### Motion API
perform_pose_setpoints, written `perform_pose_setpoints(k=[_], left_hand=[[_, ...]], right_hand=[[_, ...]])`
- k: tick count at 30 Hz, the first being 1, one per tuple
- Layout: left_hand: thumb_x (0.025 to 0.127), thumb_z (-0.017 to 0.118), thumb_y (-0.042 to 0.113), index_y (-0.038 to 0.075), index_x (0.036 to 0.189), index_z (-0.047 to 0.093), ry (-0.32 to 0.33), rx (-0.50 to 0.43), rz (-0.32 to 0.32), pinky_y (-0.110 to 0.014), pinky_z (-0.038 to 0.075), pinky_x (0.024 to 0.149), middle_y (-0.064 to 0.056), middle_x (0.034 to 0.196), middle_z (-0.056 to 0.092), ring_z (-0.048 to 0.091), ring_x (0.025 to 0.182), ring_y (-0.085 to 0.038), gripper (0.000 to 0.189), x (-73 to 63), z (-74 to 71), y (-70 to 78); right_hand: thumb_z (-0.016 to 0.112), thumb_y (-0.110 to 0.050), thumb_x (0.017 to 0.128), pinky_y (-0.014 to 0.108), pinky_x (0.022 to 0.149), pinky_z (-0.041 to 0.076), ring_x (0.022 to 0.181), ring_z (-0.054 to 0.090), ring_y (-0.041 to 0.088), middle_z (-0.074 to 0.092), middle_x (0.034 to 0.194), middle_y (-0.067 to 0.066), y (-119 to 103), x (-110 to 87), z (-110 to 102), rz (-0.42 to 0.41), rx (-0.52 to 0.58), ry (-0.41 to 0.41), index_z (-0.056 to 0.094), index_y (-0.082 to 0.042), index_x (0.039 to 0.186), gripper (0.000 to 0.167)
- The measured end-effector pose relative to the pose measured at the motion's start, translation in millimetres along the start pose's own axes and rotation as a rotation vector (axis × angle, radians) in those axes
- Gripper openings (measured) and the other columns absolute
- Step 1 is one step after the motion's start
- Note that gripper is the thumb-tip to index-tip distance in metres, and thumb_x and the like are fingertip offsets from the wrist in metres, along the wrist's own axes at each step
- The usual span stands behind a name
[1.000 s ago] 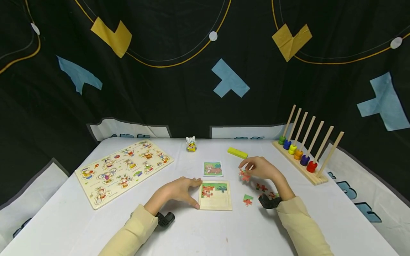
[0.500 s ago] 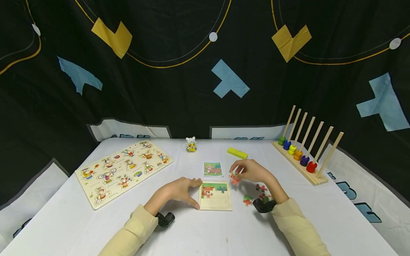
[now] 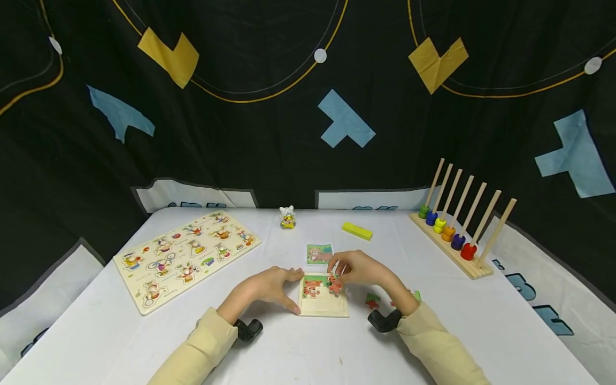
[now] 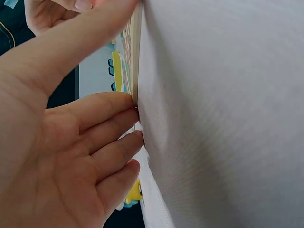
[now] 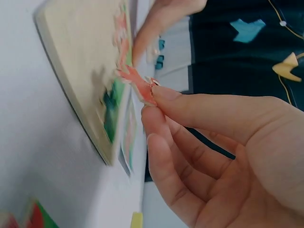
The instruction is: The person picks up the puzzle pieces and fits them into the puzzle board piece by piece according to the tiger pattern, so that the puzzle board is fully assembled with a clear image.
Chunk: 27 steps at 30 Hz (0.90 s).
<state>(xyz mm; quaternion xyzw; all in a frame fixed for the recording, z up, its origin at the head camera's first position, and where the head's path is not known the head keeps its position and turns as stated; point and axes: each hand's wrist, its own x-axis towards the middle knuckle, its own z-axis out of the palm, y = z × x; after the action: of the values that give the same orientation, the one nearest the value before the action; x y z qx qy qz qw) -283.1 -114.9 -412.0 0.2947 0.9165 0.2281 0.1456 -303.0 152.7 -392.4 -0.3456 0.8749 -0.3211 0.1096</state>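
Note:
My right hand [image 3: 358, 269] pinches an orange-red jigsaw piece [image 5: 137, 85] between thumb and forefinger, just over the upper right of a shallow wooden puzzle tray [image 3: 323, 308]. Pieces showing a tiger face [image 3: 311, 289] and green background lie along the tray's top; its lower part is bare wood. My left hand [image 3: 270, 287] rests at the tray's left edge, thumb near the lower corner and straight fingers at the upper one. In the left wrist view these fingertips [image 4: 127, 99] touch the tray's side. Part of the right hand's piece is covered by its fingers.
Loose jigsaw pieces [image 3: 372, 300] lie right of the tray, some behind the right wrist. A picture card [image 3: 317, 253] lies beyond the tray. Around stand a yellow block [image 3: 357, 230], a small figurine [image 3: 287, 217], a peg puzzle board [image 3: 144, 283] and a wooden peg rack with coloured beads [image 3: 474, 270].
My right hand has carried the orange-red jigsaw piece leftward and nearer, from beside the loose pieces to over the tray. The left hand has stayed at the tray's edge.

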Motion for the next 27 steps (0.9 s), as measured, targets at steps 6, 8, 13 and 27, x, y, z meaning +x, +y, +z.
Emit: perform_pose_setpoints(k=[6,8,13,27], left_hand=[[0.066,0.087,0.039,0.001,0.140,0.048,-0.001,-0.003,-0.006,-0.043,0.028,0.113,-0.011,0.148,0.041,0.034,0.138,-0.030,0.092,0.4,-0.2,0.3],[0.066,0.087,0.039,0.001,0.140,0.048,-0.002,0.001,-0.004,-0.043,0.029,0.113,-0.011,0.148,0.042,0.035,0.138,-0.030,0.092,0.3,-0.6,0.4],[0.066,0.087,0.039,0.001,0.140,0.048,-0.004,0.007,-0.004,-0.044,0.029,0.113,-0.011,0.147,0.042,0.035,0.138,-0.030,0.091,-0.4,-1.5,0.6],[0.066,0.087,0.041,0.002,0.141,0.048,0.001,0.025,-0.009,-0.044,0.030,0.113,-0.011,0.148,0.042,0.035,0.138,-0.030,0.093,0.2,-0.8,-0.1]], right_hand=[[0.070,-0.004,0.086,0.025,0.065,0.053,0.077,0.062,0.013,0.064,0.089,0.002,-4,4.1,11,-0.004,0.001,-0.003,0.067,-0.006,0.105,0.019],[0.071,-0.005,0.086,0.024,0.066,0.053,0.077,0.062,0.013,0.064,0.088,0.002,-5,5.1,14,-0.012,0.000,0.001,0.067,-0.006,0.105,0.019],[0.073,-0.006,0.085,0.024,0.068,0.053,0.076,0.062,0.012,0.064,0.087,0.002,-7,7.5,19,-0.026,-0.005,0.013,0.067,-0.008,0.104,0.020],[0.073,-0.007,0.085,0.023,0.066,0.051,0.072,0.058,0.009,0.060,0.081,-0.003,-7,10.4,28,0.000,-0.003,0.018,0.065,-0.007,0.102,0.019]])
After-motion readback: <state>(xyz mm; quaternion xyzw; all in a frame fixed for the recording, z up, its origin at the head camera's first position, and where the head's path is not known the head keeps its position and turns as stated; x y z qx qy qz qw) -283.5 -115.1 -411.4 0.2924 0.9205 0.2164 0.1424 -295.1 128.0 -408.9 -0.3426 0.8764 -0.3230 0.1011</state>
